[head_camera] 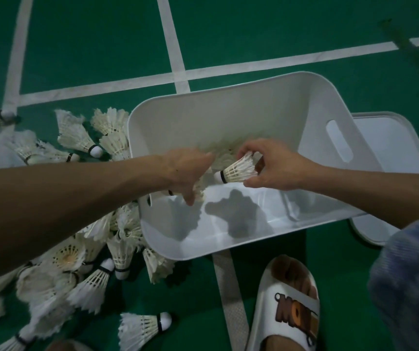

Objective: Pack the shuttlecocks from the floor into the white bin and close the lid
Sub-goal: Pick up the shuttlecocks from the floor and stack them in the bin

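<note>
Green floor crossed by white lines fills our view. At the left, shuttlecocks lie heaped on it, some on their sides and some cork up. The heap crowds against the left wall of the bin, and a few strays lie apart from it at the far left and along the bottom edge.

Our left arm reaches across the heap, and our left hand is over the bin's left rim, fingers pointing in and down, thumb hanging. Feathers and a black band show just beneath the palm, but we cannot tell whether the fingers grasp them or merely hang over them.

Inside the bin, a small blurred cluster of feathers sits against the far wall between our two hands; the near part of the bottom shows only shadows.

Our right hand grasps one shuttlecock by its feather skirt, fingers curled over the top and thumb beneath, cork pointing left, above the bin's interior.

Further right, the bin's end wall has a handle slot. Behind it the lid lies flat on the floor, partly hidden by the bin.

Below, a foot in a white slipper stands near the bin, beside blue fabric.
</note>
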A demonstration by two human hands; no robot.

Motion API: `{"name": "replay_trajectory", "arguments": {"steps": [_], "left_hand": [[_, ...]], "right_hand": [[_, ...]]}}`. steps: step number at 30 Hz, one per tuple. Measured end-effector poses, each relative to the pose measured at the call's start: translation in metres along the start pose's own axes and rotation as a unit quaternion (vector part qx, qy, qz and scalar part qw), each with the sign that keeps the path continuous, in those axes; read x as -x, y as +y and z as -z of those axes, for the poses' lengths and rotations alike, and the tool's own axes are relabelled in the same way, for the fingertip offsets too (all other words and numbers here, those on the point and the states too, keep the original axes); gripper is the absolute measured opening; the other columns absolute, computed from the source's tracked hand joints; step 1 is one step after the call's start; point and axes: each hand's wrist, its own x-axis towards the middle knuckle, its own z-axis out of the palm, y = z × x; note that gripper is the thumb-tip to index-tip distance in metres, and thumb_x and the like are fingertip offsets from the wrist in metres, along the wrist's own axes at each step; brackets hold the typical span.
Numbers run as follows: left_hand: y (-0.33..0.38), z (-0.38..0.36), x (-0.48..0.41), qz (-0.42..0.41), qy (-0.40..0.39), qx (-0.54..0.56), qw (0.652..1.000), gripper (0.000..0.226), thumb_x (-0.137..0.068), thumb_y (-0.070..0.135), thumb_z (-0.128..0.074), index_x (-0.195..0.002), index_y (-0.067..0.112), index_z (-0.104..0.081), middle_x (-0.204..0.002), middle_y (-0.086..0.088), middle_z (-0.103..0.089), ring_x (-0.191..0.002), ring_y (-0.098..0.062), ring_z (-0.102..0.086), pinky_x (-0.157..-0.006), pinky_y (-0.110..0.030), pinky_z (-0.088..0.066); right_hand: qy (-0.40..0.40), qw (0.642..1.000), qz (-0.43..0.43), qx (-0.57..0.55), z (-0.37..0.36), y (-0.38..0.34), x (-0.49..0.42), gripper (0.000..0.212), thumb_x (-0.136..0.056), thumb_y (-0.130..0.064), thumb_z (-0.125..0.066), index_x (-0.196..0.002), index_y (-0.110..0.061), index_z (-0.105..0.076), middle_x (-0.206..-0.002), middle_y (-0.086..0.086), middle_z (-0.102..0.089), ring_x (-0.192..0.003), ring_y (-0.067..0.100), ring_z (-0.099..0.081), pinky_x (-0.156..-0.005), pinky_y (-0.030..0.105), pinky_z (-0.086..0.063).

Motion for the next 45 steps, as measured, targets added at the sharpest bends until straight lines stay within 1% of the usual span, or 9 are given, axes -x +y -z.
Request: {"name": "replay_trajectory", "arguments": {"steps": [4, 10, 17, 21, 23, 26, 30, 35, 45], "left_hand": [[-0.003, -0.014, -0.005, -0.013, -0.007, -0.037, 0.999, 0.065, -0.067, 0.035, -0.083, -0.119, 0.014, -0.050, -0.109, -0.003, -0.057, -0.093, -0.019, -0.054, -0.068, -0.028, -0.039], [-0.005, -0.018, -0.005, -0.027, -0.006, -0.074, 0.997, 0.065, -0.076, 0.028, -0.077, -0.129, 0.017, -0.041, -0.115, -0.005, -0.057, -0.090, -0.017, -0.053, -0.063, -0.027, -0.035], [-0.001, -0.019, -0.007, -0.032, -0.025, -0.031, 0.999, 0.056, -0.079, 0.016, -0.072, -0.127, 0.019, -0.045, -0.105, -0.005, -0.062, -0.084, -0.021, -0.063, -0.059, -0.028, -0.044], [-0.002, -0.018, 0.000, -0.007, 0.009, -0.101, 0.995, 0.039, -0.095, 0.019, -0.054, -0.129, 0.019, -0.035, -0.075, 0.002, -0.045, -0.062, -0.012, -0.047, -0.045, -0.021, -0.029], [-0.002, -0.019, 0.003, -0.002, -0.001, -0.083, 0.997, 0.047, -0.092, 0.023, -0.059, -0.130, 0.018, -0.032, -0.078, 0.002, -0.045, -0.064, -0.012, -0.045, -0.043, -0.020, -0.025], [0.002, -0.007, 0.005, 0.008, -0.024, -0.024, 0.999, 0.061, -0.084, 0.029, -0.070, -0.131, 0.017, -0.032, -0.087, 0.000, -0.045, -0.076, -0.014, -0.045, -0.048, -0.021, -0.028], [0.005, 0.009, 0.000, -0.018, 0.014, -0.026, 0.999, 0.043, -0.083, 0.039, -0.069, -0.115, 0.018, -0.050, -0.106, -0.003, -0.061, -0.087, -0.019, -0.051, -0.068, -0.030, -0.044], [0.011, 0.000, 0.006, -0.088, -0.126, 0.021, 0.988, 0.066, -0.078, 0.037, -0.074, -0.135, 0.030, -0.041, -0.124, -0.002, -0.048, -0.110, -0.020, -0.050, -0.090, -0.031, -0.044], [0.004, -0.022, -0.012, -0.075, -0.090, -0.052, 0.992, 0.036, -0.083, 0.027, -0.068, -0.114, 0.018, -0.052, -0.117, -0.007, -0.054, -0.099, -0.022, -0.054, -0.078, -0.035, -0.049]], "right_hand": [[0.001, 1.000, 0.001, 0.027, 0.002, 0.010, -0.001, 0.044, -0.068, -0.017, -0.081, -0.108, -0.020, -0.063, -0.100, 0.000, -0.063, -0.064, 0.000, -0.049, -0.055, 0.013, -0.033], [-0.001, 0.999, -0.016, 0.029, 0.004, 0.020, -0.007, 0.044, -0.068, -0.020, -0.081, -0.109, -0.020, -0.063, -0.099, -0.001, -0.062, -0.064, -0.003, -0.047, -0.053, 0.000, -0.033], [-0.007, 1.000, -0.015, 0.022, 0.002, 0.020, -0.009, 0.044, -0.067, -0.019, -0.081, -0.107, -0.021, -0.063, -0.097, -0.001, -0.062, -0.062, 0.000, -0.047, -0.061, 0.023, -0.035], [-0.020, 0.999, -0.021, 0.019, 0.003, 0.016, -0.009, 0.047, -0.067, -0.018, -0.082, -0.110, -0.019, -0.062, -0.100, 0.001, -0.063, -0.073, 0.015, -0.054, -0.065, 0.025, -0.043], [-0.027, 0.999, -0.018, 0.024, 0.002, 0.014, -0.008, 0.047, -0.068, -0.019, -0.083, -0.110, -0.019, -0.063, -0.099, 0.001, -0.063, -0.073, 0.014, -0.053, -0.066, 0.026, -0.044], [-0.035, 0.999, -0.014, 0.038, 0.000, 0.009, -0.008, 0.047, -0.068, -0.021, -0.083, -0.111, -0.020, -0.062, -0.095, -0.003, -0.062, -0.064, 0.004, -0.049, -0.063, 0.024, -0.041], [-0.068, 0.997, -0.013, 0.043, -0.003, 0.001, -0.010, 0.047, -0.068, -0.025, -0.084, -0.110, -0.019, -0.063, -0.096, -0.002, -0.065, -0.061, -0.002, -0.050, -0.062, 0.023, -0.043], [-0.103, 0.991, -0.001, 0.087, -0.004, -0.003, -0.010, 0.044, -0.068, -0.026, -0.083, -0.107, -0.019, -0.063, -0.102, -0.003, -0.063, -0.080, 0.013, -0.055, -0.065, 0.023, -0.040], [-0.091, 0.990, -0.027, 0.101, 0.003, 0.009, -0.009, 0.046, -0.068, -0.024, -0.082, -0.110, -0.017, -0.065, -0.104, 0.002, -0.067, -0.082, 0.016, -0.055, -0.071, 0.025, -0.044]]}}
